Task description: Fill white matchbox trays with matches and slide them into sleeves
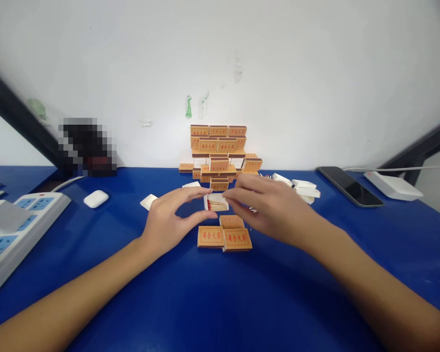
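A white matchbox tray (224,197) with red-tipped matches (217,205) in it stands just above the blue table. My left hand (168,215) grips its left end, thumb in front and fingers behind. At the right end, my right hand (267,205) has its fingertips pinched together over the tray's edge; what they hold, if anything, is hidden. Nearer to me lie orange matchboxes, one at the left (210,236), one at the right (237,239) and one behind (231,221). Beyond my hands, a stack of matchboxes (218,146) rises against the wall.
White empty trays (304,185) and loose matches lie right of the stack; a white piece (148,202) sits left of my hand. A power strip (29,220) and white earbud case (96,199) are at left, a phone (348,186) and white box (393,186) at right.
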Available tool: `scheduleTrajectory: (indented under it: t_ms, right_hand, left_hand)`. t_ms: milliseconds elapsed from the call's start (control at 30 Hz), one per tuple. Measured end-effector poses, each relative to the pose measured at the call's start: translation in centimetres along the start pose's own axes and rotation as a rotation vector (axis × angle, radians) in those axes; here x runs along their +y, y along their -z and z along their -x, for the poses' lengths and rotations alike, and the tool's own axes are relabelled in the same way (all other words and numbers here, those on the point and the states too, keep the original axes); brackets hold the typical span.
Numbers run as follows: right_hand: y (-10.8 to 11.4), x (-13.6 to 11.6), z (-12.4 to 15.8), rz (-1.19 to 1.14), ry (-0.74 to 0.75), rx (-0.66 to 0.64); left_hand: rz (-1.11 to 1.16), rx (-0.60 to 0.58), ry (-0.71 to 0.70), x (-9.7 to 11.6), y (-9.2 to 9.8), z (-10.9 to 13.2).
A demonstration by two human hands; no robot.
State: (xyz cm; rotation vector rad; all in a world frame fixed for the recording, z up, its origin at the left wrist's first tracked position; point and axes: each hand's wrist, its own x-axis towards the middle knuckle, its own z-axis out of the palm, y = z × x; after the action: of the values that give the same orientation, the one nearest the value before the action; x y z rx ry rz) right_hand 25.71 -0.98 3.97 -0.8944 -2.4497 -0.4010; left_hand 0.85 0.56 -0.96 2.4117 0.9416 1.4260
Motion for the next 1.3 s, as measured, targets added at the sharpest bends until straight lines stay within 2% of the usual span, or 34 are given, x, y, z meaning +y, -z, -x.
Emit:
scheduleTrajectory:
  t_ms: [67,167,267,333,500,900,1033,1133,1233,1300]
  right_hand:
    - [1.2,1.5,0.7,-0.069,-0.116,-0.005]
    - [2.4,4.1,2.3,-0.202,-0.306,-0.187]
    - [2.0,5.7,3.6,-0.327,-0.466,-0.374]
    - [1.2,6.0,3.9,-0.345,-0.465,-0.436]
    - [-0.6,5.7,4.0,-0.309,-0.353,-0.515]
    - [-1.1,6.3,5.0,-0.274,-0.405,-0.589]
    - [-0.8,5.8,4.7,-0.282,-0.410,-0.493]
    - [-0.1,4.1,3.5,-0.297,-0.419,-0.296]
    - [0.2,1.3,1.8,-0.301,-0.320,-0.053]
    - [0.0,-0.5,1.1,-0.297,-0.250,0.031]
  left_hand:
    - [0.000,0.004,0.018,0.0,0.0,0.0]
    - [-0.003,0.002,0.039,-0.2,0.0,-0.1]
    - [0.002,-0.005,0.046,-0.3,-0.1,-0.2]
    - [-0.002,-0.008,0.049,-0.4,-0.2,-0.2]
    - [-0.022,-0.014,0.062,-0.3,-0.2,-0.3]
    - [-0.022,-0.023,0.050,-0.3,-0.1,-0.3]
    - [-0.022,-0.032,0.057,-0.3,0.0,-0.2]
    - [-0.017,-0.045,0.073,-0.3,-0.1,-0.1]
    - [0.001,-0.068,0.066,-0.3,-0.3,0.2]
    - [0.015,-0.072,0.035,-0.1,-0.4,0.4]
